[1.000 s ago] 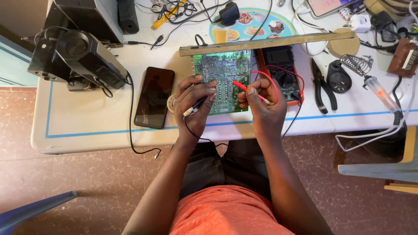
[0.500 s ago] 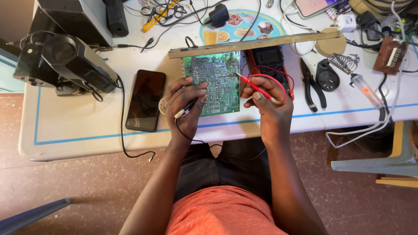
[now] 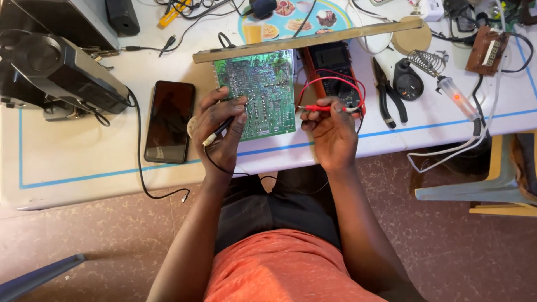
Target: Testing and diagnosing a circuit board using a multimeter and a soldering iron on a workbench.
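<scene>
Green circuit board [image 3: 258, 92] is seen from the head camera, lying flat on a white counter [image 3: 72, 151] just below a long wooden strip [image 3: 307, 40]. The left hand [image 3: 219, 127] rests at the board's left edge, its fingers clamped on a black probe [image 3: 222, 125] whose tip is set against the board. The right hand [image 3: 331, 130] is held just right of the board, its fingers pinched together on a red probe [image 3: 319, 108] that points left toward the board's right edge. A multimeter [image 3: 334, 71] with looped red lead is placed beside the board, partly behind the right hand. A dark phone [image 3: 169, 121] lies left of the left hand, and pliers [image 3: 388, 92] and a soldering iron [image 3: 456, 98] are laid further right.
</scene>
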